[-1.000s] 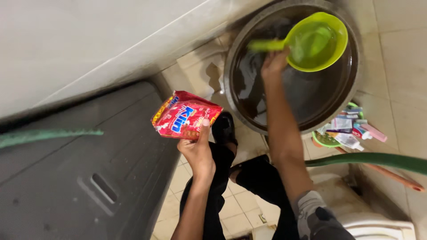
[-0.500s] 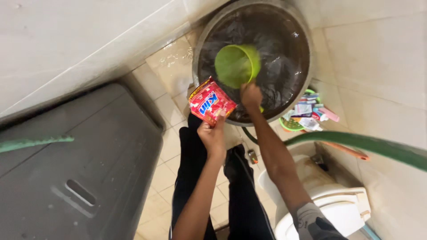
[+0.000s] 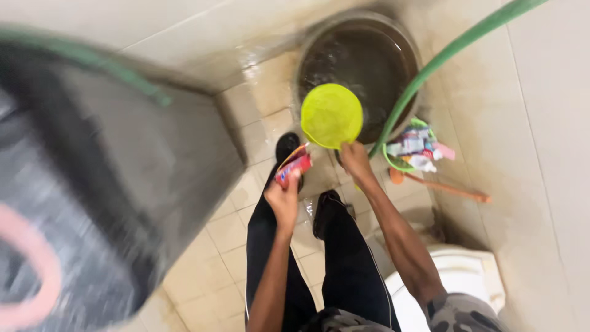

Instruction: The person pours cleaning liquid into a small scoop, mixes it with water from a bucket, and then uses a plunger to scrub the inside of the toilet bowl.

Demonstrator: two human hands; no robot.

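- The right hand (image 3: 356, 158) keeps its grip clenched on the handle of a yellow-green scoop (image 3: 331, 115); the left hand (image 3: 283, 197) grips a red sachet (image 3: 294, 166), pinched at its lower end.
- A second ago the scoop sat low inside the metal basin (image 3: 359, 61); now it is lifted clear, hanging over the basin's rim at 7 o'clock.
- The sachet has stayed at about 8 o'clock from the basin, above the tiled floor (image 3: 233, 233).
- A green hose (image 3: 430, 67) curves past at the basin's 3 o'clock.
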